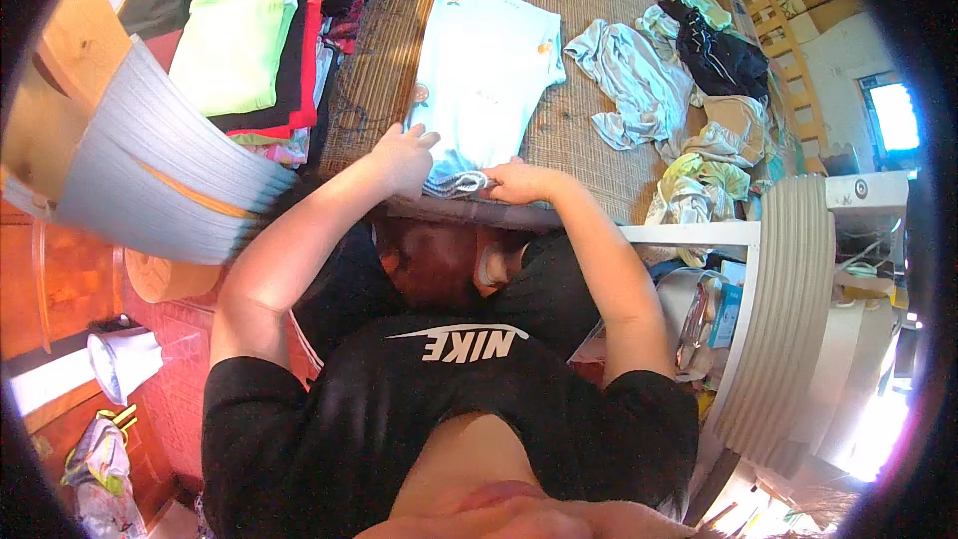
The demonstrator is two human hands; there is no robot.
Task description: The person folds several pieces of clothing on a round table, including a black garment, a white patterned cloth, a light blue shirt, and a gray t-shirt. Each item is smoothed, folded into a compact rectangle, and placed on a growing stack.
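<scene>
A pale blue printed garment (486, 67), folded lengthwise, lies on a woven bamboo mat (389, 37) in front of me. Its near end, with a gathered band, reaches the mat's front edge. At the left side of that end is my left hand (408, 157), fingers bent over the garment's border; how firmly it grips is unclear. My right hand (516, 181) pinches the right corner of the gathered end between thumb and fingers.
Stacks of folded clothes, a lime green one (232, 49) on top, stand at the left. To the right lie a crumpled light grey garment (636, 82), a black garment (718, 52) and several other loose clothes. A white metal frame (692, 233) borders the right near side.
</scene>
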